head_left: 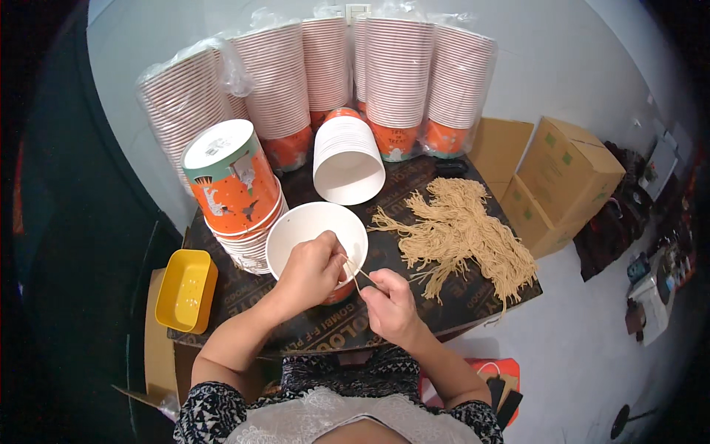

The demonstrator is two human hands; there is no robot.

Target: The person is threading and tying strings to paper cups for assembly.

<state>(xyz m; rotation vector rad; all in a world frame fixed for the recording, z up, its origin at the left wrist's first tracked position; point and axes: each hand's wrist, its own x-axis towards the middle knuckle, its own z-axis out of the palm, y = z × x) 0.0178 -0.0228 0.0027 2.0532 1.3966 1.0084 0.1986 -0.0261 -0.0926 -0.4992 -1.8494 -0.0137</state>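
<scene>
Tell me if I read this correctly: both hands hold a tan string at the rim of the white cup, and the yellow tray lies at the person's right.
Not quite. The yellow tray lies at the person's left, as the head view shows. Both the left hand and right hand do hold the tan string at the white cup.

A pale, plain wall [562,52] rises at twelve o'clock, evenly lit, with a small white switch plate [359,10] at its top. The floor [584,355] is smooth grey. Brown cardboard boxes [566,174] stand at two o'clock, dark clutter [654,244] heaped beyond at three. The dark board tabletop [310,333] sits centre. Nine o'clock lies in deep shadow.
</scene>
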